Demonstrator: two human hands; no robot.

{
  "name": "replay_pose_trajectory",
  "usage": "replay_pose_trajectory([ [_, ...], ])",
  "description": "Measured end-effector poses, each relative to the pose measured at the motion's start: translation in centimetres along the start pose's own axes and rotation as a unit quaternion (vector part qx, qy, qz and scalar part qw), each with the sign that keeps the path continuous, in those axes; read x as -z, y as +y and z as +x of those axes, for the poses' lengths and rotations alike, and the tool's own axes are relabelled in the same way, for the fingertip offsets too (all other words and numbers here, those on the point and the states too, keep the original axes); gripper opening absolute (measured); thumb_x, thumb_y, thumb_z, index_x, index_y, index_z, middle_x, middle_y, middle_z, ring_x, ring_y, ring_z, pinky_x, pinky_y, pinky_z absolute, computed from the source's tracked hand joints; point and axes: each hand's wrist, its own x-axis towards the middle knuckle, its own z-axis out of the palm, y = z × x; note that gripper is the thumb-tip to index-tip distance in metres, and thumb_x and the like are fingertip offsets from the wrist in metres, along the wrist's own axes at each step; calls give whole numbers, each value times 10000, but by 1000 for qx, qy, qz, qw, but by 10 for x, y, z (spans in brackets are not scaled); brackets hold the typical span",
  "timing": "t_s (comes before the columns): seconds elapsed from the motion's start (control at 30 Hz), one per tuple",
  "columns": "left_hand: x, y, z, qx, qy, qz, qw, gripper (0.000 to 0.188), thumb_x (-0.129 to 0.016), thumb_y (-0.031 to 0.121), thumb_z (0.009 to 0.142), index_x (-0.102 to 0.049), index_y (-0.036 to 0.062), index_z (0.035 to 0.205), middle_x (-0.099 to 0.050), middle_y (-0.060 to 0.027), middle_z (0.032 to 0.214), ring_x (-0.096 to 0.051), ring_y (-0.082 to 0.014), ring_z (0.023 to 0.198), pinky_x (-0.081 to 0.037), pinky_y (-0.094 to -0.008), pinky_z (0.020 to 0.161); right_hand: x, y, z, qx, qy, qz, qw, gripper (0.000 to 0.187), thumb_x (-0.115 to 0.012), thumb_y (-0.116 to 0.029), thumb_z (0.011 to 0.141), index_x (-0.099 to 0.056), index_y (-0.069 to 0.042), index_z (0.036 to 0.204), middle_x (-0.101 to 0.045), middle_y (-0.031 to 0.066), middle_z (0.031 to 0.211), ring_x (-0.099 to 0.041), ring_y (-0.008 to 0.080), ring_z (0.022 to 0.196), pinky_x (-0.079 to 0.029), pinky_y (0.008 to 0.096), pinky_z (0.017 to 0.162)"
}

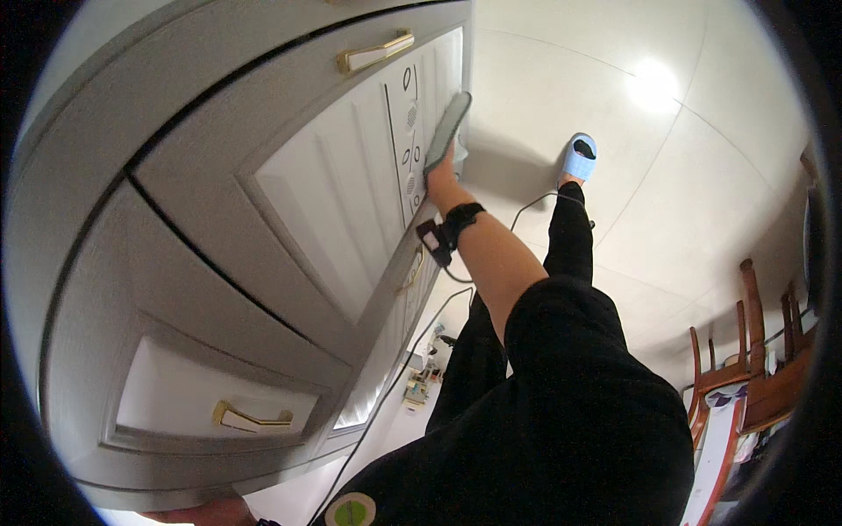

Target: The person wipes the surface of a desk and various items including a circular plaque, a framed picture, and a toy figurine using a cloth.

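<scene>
Cloth [449, 131], plain grey, covers the front of the person's right hand [441, 182], over against the far edge of a grey cabinet [96, 289], beside the patterned strip on a pale door panel [324, 167]. I can't tell whether the fingers under it are spread or closed. The strip reads as decoration: black lines, leaf-like ovals and dotted discs. The left hand [215, 512] is at the cabinet's near edge, mostly cut off from sight; how its fingers stand I can't tell either. Gold-and-white handles sit on the doors, one [377, 53] above the pattern, another [253, 418] toward the near edge. A black strap with a small device [436, 240] circles the right wrist. The dark top carries a round green patch [351, 509], its marks too small to read. One blue slipper [574, 167] stands on the pale tiled floor [649, 228], well apart from some wooden chairs [752, 333].
</scene>
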Motion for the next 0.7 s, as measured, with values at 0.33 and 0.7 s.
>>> replay_pose_trajectory([
  [0.33,21,-25,-33,-57,2,-93,994,910,-199,744,796,-34,104,1421,-119,-150,1453,-192,-326,1319,-212,-545,1048,36,128,-148,231,-10,-459,858,652,-345,-328,875,-125,-19,1406,-152,197,1445,-157,380,1318,-118,456,1084],
  [0.7,-35,5,-13,-291,55,-291,910,642,-376,466,912,-326,-7,1344,-275,-223,1402,-269,-367,1298,-216,-420,1057,-64,51,-345,236,-200,-625,717,618,-234,-350,981,-11,51,1396,20,262,1459,-7,381,1359,-52,399,1107],
])
